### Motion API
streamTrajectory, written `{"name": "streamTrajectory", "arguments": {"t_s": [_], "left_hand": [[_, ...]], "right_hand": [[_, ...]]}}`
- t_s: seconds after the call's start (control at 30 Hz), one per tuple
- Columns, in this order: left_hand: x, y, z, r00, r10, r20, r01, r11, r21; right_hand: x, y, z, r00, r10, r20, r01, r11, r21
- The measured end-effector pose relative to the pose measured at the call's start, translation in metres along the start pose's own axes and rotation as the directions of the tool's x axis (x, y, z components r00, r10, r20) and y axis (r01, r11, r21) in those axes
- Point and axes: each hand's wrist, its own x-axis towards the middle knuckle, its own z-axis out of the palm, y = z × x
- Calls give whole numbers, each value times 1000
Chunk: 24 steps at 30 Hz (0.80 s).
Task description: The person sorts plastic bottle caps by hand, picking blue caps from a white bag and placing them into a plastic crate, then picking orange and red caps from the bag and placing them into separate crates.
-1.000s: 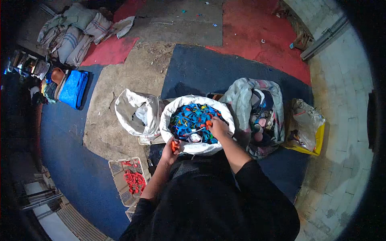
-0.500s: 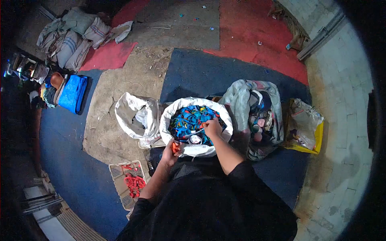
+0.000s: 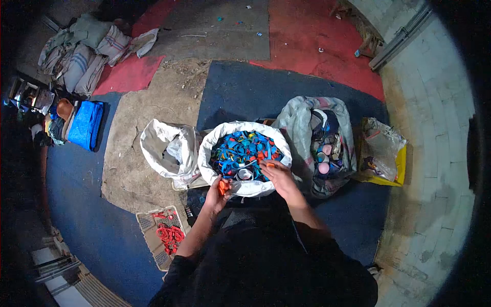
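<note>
A white sack with a rolled rim stands in front of me, full of small blue, orange and yellow plastic pieces. At its near left rim my left hand is closed round orange pieces. My right hand is over the near right side of the sack, fingers stretched out, with a small orange piece at the fingers. A round white item lies among the pieces near the front rim.
Left of the sack is another white sack; below it, a crate with red pieces. On the right are a grey-green sack with mixed items and a yellow container. A folded blue tarp lies at left.
My right hand has moved toward me and a little right, and its fingers have spread from a pinch. My left hand still holds the orange pieces. The view has shifted slightly.
</note>
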Motion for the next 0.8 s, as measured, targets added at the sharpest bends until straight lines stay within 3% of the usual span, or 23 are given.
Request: {"name": "streamTrajectory", "arguments": {"t_s": [0.1,0.13,0.23,0.37,0.47,0.57,0.7,0.77,0.8], "left_hand": [[-2,0,18,999,-46,27,47,998,-39],[-1,-2,26,999,-42,32,44,998,-53],[-3,-4,51,996,-52,66,57,995,-81],[-6,-8,71,990,-75,123,78,997,-19],[-4,-15,78,986,-87,140,88,996,-5],[-14,-15,97,995,-74,70,72,997,36],[-10,-22,93,994,-45,95,45,999,4],[2,-30,69,987,-31,155,33,999,-10],[5,-33,61,983,-15,184,24,999,-49]], "right_hand": [[-10,-5,9,995,-95,33,96,994,-57],[-12,-5,13,981,-183,66,194,954,-230],[-14,-7,27,889,-408,206,457,773,-439],[-15,-5,39,897,-371,239,437,822,-365],[-29,-13,60,939,-278,203,309,941,-137],[-35,-14,69,939,-246,241,299,930,-216],[-36,3,78,847,-310,432,525,618,-585],[-48,7,97,845,-280,455,534,432,-726],[-46,12,96,789,-280,546,607,227,-761]]}}
